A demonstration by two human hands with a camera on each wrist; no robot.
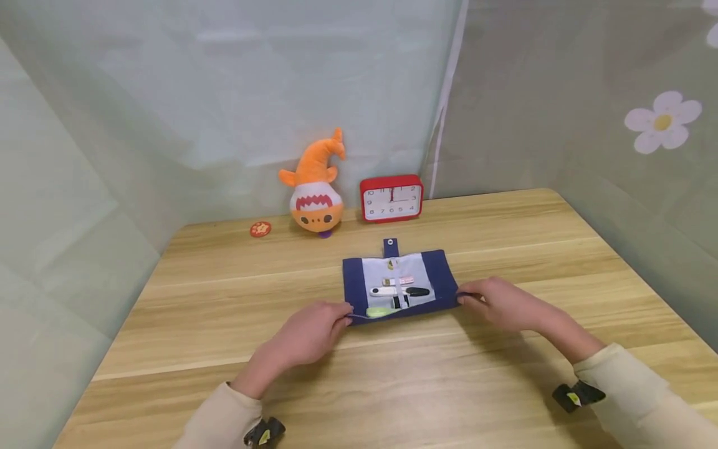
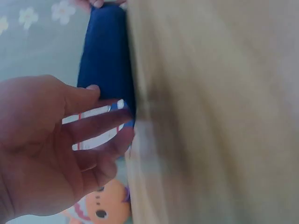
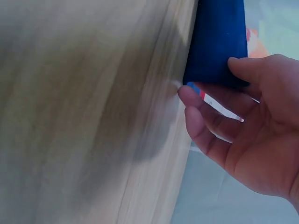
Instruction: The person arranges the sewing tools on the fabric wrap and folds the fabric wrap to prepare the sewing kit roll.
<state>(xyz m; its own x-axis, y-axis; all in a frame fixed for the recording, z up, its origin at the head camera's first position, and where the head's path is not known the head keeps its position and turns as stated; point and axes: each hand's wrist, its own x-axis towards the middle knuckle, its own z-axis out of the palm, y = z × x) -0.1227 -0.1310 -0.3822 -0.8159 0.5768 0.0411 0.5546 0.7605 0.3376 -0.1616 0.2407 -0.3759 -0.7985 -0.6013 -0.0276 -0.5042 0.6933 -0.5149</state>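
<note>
The cloth case lay unfolded near the middle of the surface, blue outside and pale inside, its near edge raised. Left grip pinched the near left corner; right grip pinched the near right corner. Tab with 1 metal snap pointed away from the person.

Risks, as judged: the green item sat against the raised edge and seemed the likeliest to slip, since no band was seen across it. The USB stick and the black-and-white tool lay under a pale band; if that band were slack, a steeper tilt might shift both. The raised edge sagged between the 2 grips, so uneven pulling could skew the cloth. Only the corners were held; a slipped pinch would probably drop that side.

Surface and room: wood-grain top, pale yellow-brown, rounded at the far right corner. Along its back stood a red clock, with an orange plush toy beside it and a round red badge further left. Pale green sheeting hung behind; a white flower print showed at right
</note>
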